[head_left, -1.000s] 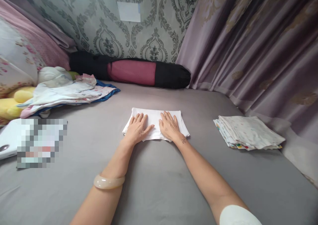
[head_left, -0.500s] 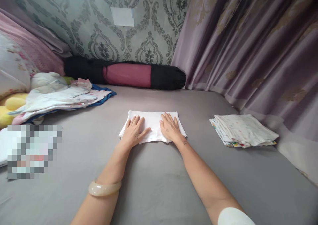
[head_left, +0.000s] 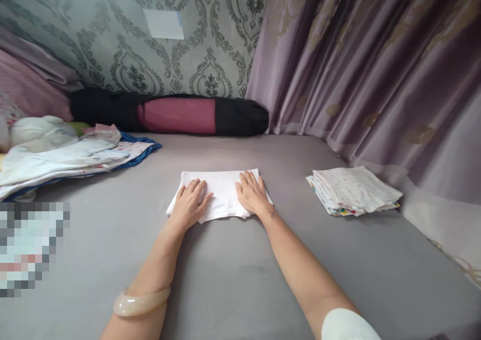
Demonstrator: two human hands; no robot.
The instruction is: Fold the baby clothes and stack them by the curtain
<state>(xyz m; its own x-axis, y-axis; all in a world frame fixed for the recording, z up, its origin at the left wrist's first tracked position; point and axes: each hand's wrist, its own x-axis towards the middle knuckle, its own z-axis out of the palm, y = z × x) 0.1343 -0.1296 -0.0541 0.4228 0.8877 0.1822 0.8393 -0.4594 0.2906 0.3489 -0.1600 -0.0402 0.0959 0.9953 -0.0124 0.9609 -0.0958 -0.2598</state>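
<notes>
A white folded garment (head_left: 221,190) lies flat on the grey bed sheet (head_left: 233,265) in front of me; its exact kind is hard to make out. My left hand (head_left: 190,200) rests palm down on its left part, fingers stretched and thumb apart. On the right part, my right hand (head_left: 252,192) presses flat with its fingers extended. Neither hand grips the cloth. A pale bangle (head_left: 141,302) circles my left forearm.
To the right sits a stack of folded cloths (head_left: 355,190), near the purple curtain (head_left: 315,69). Loose clothes (head_left: 78,154) are heaped at the left. A black and maroon long bag (head_left: 176,114) lies along the wall. Something pixelated (head_left: 30,250) is at the lower left.
The view has turned slightly to the right, so most things appear further left. Both hands stay flat on the white garment.
</notes>
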